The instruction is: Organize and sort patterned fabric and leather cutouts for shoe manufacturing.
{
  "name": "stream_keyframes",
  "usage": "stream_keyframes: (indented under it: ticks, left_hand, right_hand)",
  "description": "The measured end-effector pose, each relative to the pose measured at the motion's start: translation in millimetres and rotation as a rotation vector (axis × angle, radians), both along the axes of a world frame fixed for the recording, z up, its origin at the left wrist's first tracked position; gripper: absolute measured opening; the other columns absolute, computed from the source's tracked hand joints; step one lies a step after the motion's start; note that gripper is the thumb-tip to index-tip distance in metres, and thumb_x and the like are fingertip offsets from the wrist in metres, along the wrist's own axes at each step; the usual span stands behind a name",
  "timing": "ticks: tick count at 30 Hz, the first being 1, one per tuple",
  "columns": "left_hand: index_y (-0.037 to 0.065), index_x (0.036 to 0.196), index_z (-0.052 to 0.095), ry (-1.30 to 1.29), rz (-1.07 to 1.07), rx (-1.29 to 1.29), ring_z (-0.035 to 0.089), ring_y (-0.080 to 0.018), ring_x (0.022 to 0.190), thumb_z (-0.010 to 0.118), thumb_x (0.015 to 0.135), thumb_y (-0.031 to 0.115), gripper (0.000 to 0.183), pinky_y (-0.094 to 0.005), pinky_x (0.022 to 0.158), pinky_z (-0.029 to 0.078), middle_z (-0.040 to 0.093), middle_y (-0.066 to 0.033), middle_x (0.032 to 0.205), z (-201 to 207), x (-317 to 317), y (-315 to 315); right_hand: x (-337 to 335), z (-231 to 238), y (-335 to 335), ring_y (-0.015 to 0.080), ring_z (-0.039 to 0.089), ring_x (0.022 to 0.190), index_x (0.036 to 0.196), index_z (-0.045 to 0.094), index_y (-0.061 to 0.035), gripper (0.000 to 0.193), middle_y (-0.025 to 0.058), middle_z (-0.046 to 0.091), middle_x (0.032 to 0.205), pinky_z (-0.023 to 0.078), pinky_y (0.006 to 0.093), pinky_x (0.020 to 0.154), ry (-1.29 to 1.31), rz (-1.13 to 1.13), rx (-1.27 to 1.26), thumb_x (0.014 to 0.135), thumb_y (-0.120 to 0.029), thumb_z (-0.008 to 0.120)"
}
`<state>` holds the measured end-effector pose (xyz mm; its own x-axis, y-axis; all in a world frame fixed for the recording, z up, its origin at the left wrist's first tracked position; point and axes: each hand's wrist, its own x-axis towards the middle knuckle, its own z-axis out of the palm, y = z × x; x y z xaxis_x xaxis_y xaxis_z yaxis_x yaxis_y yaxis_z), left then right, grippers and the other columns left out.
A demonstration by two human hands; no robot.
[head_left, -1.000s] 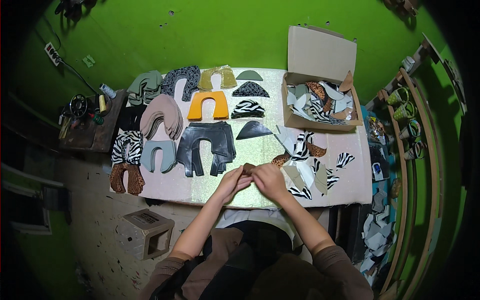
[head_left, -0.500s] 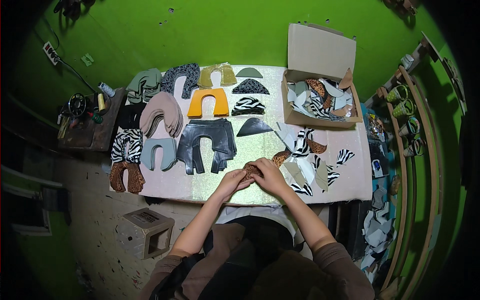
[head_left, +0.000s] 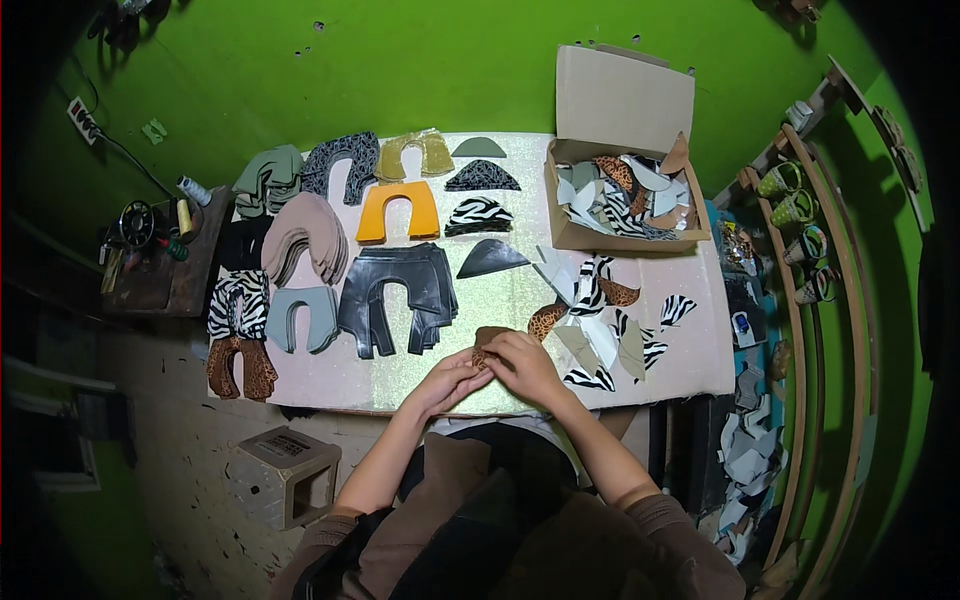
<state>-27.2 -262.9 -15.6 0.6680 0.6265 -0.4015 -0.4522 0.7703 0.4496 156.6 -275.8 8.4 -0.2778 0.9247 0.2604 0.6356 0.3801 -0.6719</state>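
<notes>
Both hands are closed on a small brown leopard-print piece over the near middle of the table. My left hand grips its lower left side, and my right hand covers its right side. A plain brown part sticks up above the fingers, with some spotted print below it. How many layers are held is hidden. Just right of my right hand lie loose scraps, among them a leopard-print scrap, a beige scrap and a zebra-print scrap.
Stacked U-shaped pieces fill the table's left side, including black, orange and grey stacks. Half-moon pieces form a column beside them. An open cardboard box of scraps stands at the back right. A sewing machine table is left.
The leopard-print piece has turned in my fingers, so a plain brown part now shows at its top. My fingers have shifted on it, and the whole view has moved slightly.
</notes>
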Motion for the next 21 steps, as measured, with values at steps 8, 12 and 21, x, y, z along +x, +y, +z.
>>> stream_keyframes:
  ticks: [8,12,21]
  left_hand:
    - [0.0,0.13,0.039,0.107,-0.195,0.307,0.05,-0.0112,0.11,0.053,0.088,-0.001,0.045,-0.0247,0.097,0.041,0.051,-0.0053,0.118,-9,-5,7]
    - [-0.001,0.13,0.039,0.202,-0.2,0.368,0.052,-0.0104,0.105,0.052,0.088,-0.001,0.044,-0.0229,0.094,0.042,0.053,-0.0042,0.114,2,1,10]
    - [-0.003,0.116,0.043,0.25,-0.05,0.274,0.057,-0.0149,0.1,0.054,0.088,-0.002,0.031,-0.0284,0.093,0.047,0.056,-0.012,0.108,5,-6,13]
  right_hand:
    - [1,2,1,0.0258,0.057,0.089,0.097,0.063,-0.0056,0.024,0.0079,0.059,0.094,0.045,0.0352,0.077,-0.007,0.07,0.005,0.077,-0.017,0.066]
    - [3,-4,3,0.0251,0.059,0.084,0.097,0.064,-0.006,0.022,0.0071,0.06,0.09,0.046,0.0338,0.073,-0.022,0.063,0.046,0.077,-0.016,0.066]
    - [0,2,10,0.026,0.059,0.084,0.091,0.064,-0.0052,0.017,0.0069,0.059,0.088,0.048,0.0345,0.073,0.079,0.101,0.048,0.077,-0.014,0.066]
